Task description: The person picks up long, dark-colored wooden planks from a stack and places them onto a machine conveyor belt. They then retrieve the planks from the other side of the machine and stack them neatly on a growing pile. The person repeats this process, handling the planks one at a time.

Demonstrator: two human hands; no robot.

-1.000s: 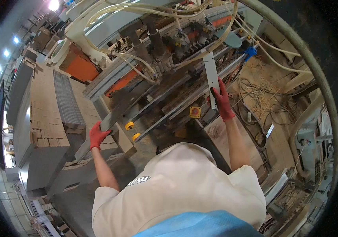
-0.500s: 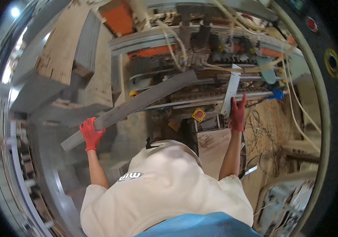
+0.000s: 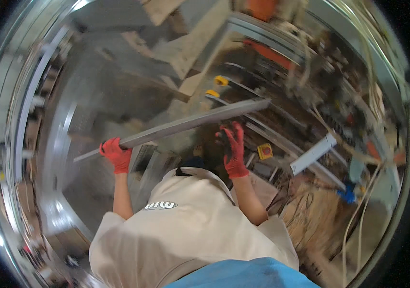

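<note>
A machine [image 3: 269, 54] with an orange band fills the upper right, partly blurred. A long grey board [image 3: 195, 120] slants across the middle, its right end higher and in front of the machine. A shorter white strip [image 3: 314, 153] lies across the machine, apart from both hands. The right hand [image 3: 233, 149], in a red glove, is spread wide just below the board near its right end; whether it touches, I cannot tell. The left hand [image 3: 116, 154], also red-gloved, grips the board near its left end. A yellow box [image 3: 264, 151] with a red button sits between the right hand and the strip.
</note>
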